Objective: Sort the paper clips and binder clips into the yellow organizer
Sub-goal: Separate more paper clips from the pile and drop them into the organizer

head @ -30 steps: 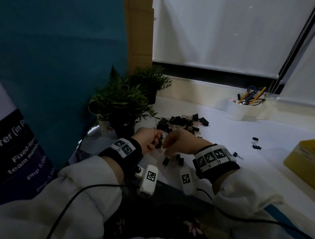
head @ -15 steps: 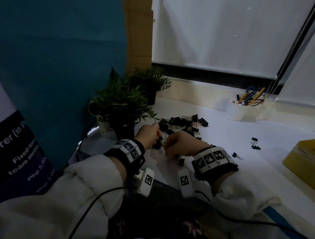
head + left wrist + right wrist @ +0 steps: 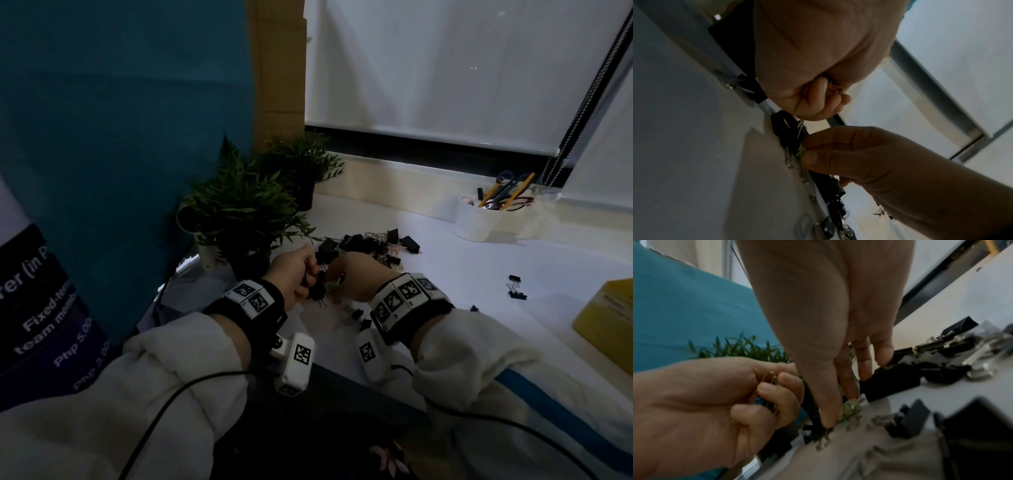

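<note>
- The white counter (image 3: 428,274) carries a heap of black metal binder clips (image 3: 363,245) near its left edge, by two green potted plants (image 3: 246,205).
- A yellow plastic organizer (image 3: 606,329) sits at the counter's right edge, well apart from the heap.
- The left hand (image 3: 294,274) has its grip curled round thin copper-coloured wire paper clips (image 3: 766,391).
- The right hand (image 3: 356,277) pinches a small pale-green clip (image 3: 851,408) between thumb and fingertips, its grip closed on it among the binder clips.

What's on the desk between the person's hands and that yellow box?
Mostly bare white desk, seen from the head camera: between the right hand and the yellow organizer lie only a few stray black binder clips.
</note>
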{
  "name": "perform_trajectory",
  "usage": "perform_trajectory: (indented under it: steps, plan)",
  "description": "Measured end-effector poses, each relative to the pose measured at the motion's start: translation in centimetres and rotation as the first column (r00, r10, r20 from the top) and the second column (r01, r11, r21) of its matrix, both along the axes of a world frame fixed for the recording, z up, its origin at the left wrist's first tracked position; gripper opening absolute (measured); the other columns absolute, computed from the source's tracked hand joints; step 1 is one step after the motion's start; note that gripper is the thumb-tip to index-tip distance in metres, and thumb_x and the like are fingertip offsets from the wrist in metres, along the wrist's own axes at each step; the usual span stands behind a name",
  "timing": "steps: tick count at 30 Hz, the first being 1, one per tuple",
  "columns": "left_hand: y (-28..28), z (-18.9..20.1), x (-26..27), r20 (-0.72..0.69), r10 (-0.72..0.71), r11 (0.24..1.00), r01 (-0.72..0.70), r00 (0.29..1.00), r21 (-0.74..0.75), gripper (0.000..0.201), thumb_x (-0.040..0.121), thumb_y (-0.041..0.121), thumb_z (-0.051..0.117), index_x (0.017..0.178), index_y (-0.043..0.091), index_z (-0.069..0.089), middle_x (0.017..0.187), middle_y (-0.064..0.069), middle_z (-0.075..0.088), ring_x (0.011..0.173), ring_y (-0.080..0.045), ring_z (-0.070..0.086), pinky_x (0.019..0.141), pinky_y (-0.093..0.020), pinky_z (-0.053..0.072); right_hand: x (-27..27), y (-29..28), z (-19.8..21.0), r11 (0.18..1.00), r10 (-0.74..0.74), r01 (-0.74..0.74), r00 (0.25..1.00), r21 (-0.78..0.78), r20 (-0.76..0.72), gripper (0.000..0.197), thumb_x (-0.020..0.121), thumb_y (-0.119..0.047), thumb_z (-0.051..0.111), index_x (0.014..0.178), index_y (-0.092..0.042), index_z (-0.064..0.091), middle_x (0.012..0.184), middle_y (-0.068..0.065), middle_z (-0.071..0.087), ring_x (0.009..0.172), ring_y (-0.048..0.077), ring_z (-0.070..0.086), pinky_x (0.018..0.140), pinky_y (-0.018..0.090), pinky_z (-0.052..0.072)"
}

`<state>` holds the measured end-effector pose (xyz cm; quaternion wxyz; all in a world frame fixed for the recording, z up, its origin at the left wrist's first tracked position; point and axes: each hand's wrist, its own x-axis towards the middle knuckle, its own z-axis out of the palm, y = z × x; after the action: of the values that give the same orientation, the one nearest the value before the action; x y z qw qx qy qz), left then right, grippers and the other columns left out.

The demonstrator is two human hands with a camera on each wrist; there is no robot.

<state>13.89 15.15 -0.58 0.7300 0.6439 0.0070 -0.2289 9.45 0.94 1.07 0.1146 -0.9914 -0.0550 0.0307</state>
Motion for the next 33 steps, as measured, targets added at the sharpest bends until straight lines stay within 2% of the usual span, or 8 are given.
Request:
perform_trajectory:
  steps: [5, 8, 11, 13, 16, 19, 28, 33]
  plan:
    - [-0.5, -0.8, -0.1, 0.256, -0.061, 0.961, -0.013, 0.965, 0.276, 0.032, 0.103, 0.020, 0.039, 0.104, 0.003, 0.066, 0.070, -0.004, 0.051, 0.052, -0.015, 0.043, 0.044, -0.018, 0.033, 0.5, -0.4, -0.6, 0.997, -0.079, 0.078, 0.996, -0.017, -0.040, 0.021, 0.079, -0.019, 0.072, 0.099, -0.017, 0.077, 0.099, 0.002, 0.071, 0.093, 0.020, 0.065, 0.081, 0.029, 0.053]
    - [-0.4, -1.3, 0.3, 0.479, -0.179, 0.864, -0.096, 0.859, 0.495, 0.034, 0.102, 0.023, 0.041, 0.099, 0.008, 0.071, 0.090, -0.008, 0.063, 0.086, -0.023, 0.060, 0.077, -0.029, 0.047, 0.4, -1.1, -0.5, 0.983, -0.181, 0.181, 0.983, -0.015, -0.041, 0.018, 0.078, -0.018, 0.070, 0.091, -0.007, 0.076, 0.089, 0.009, 0.072, 0.086, 0.024, 0.068, 0.075, 0.033, 0.058]
    - [-0.2, -1.9, 0.4, 0.513, -0.344, 0.761, -0.086, 0.787, 0.642, 0.026, 0.097, 0.032, 0.055, 0.103, 0.013, 0.072, 0.102, -0.003, 0.069, 0.099, -0.020, 0.063, 0.088, -0.032, 0.050, 0.2, -1.8, -0.4, 0.962, -0.273, 0.272, 0.961, -0.034, -0.044, 0.012, 0.076, -0.016, 0.069, 0.071, -0.005, 0.065, 0.070, 0.009, 0.061, 0.068, 0.024, 0.061, 0.055, 0.029, 0.050]
    - [-0.1, -2.0, 0.1, 0.518, -0.380, 0.725, -0.101, 0.767, 0.681, 0.026, 0.086, 0.032, 0.071, 0.108, 0.018, 0.071, 0.108, 0.001, 0.069, 0.101, -0.017, 0.063, 0.090, -0.032, 0.052, 0.3, -2.0, -0.5, 0.954, -0.299, 0.298, 0.954, -0.040, -0.018, 0.004, 0.074, -0.012, 0.067, 0.074, -0.008, 0.066, 0.074, 0.007, 0.061, 0.073, 0.025, 0.061, 0.059, 0.029, 0.052]
    - [0.2, -2.1, 0.3, 0.517, -0.365, 0.681, -0.156, 0.774, 0.715, 0.041, 0.074, 0.025, 0.082, 0.112, 0.021, 0.068, 0.114, 0.002, 0.067, 0.102, -0.018, 0.063, 0.091, -0.035, 0.054, 0.8, -1.5, -0.4, 0.974, -0.211, 0.208, 0.977, 0.085, 0.025, 0.016, 0.076, -0.012, 0.073, 0.091, -0.014, 0.077, 0.094, 0.007, 0.071, 0.090, 0.025, 0.065, 0.080, 0.034, 0.056]
    - [0.6, -2.1, 0.6, 0.511, -0.313, 0.668, -0.197, 0.800, 0.718, 0.024, 0.077, 0.015, 0.074, 0.097, 0.025, 0.064, 0.106, 0.000, 0.066, 0.094, -0.020, 0.062, 0.085, -0.035, 0.056, 1.2, -0.4, -0.3, 0.985, -0.089, 0.088, 0.996, 0.151, -0.003, 0.017, 0.076, -0.017, 0.080, 0.092, -0.009, 0.079, 0.097, 0.006, 0.073, 0.092, 0.020, 0.066, 0.086, 0.034, 0.054]
    - [1.6, -1.7, 0.8, 0.471, -0.235, 0.671, -0.208, 0.850, 0.712, 0.013, 0.081, 0.014, 0.060, 0.086, 0.025, 0.055, 0.096, -0.003, 0.063, 0.086, -0.026, 0.064, 0.081, -0.041, 0.057, 2.3, 1.2, -1.0, 0.995, -0.086, 0.090, 0.994, 0.053, -0.074, 0.024, 0.080, -0.024, 0.074, 0.099, -0.010, 0.077, 0.105, 0.008, 0.071, 0.098, 0.026, 0.065, 0.089, 0.039, 0.055]
    - [1.3, -0.7, 0.3, 0.483, -0.317, 0.673, -0.165, 0.816, 0.721, 0.009, 0.075, 0.010, 0.076, 0.069, 0.006, 0.072, 0.073, -0.013, 0.070, 0.069, -0.027, 0.068, 0.068, -0.037, 0.060, 1.8, 1.0, -1.2, 0.996, -0.057, 0.067, 0.982, 0.053, -0.180, 0.026, 0.089, -0.024, 0.064, 0.107, -0.007, 0.073, 0.110, 0.009, 0.069, 0.101, 0.024, 0.064, 0.083, 0.033, 0.052]
